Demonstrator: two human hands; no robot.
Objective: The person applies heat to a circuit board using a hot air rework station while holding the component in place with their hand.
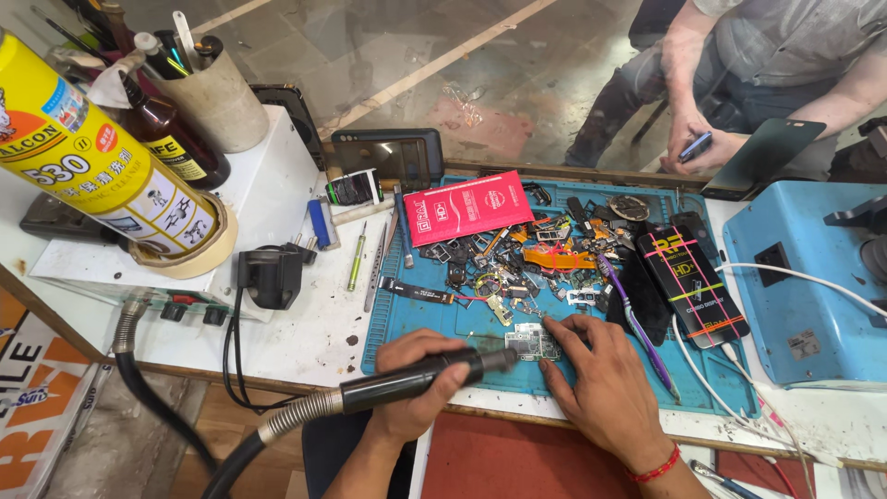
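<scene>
Fingers of the left hand (411, 383) wrap tight around a black hot-air wand (420, 377), its nozzle aimed at a small circuit board (533, 343) on the blue mat (480, 319), likely to keep heat on one spot. Beside the board, the right hand (601, 379) spreads its fingertips (552, 323) on the board's edge, apparently pinning it flat. Beyond the board lies a heap of loose phone parts (527, 259); a purple toothbrush (633, 319) rests to its right on the bench (305, 323).

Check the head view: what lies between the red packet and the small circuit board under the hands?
A heap of small phone parts on the blue mat fills the stretch between the red packet and the circuit board, seen in the head view.
</scene>
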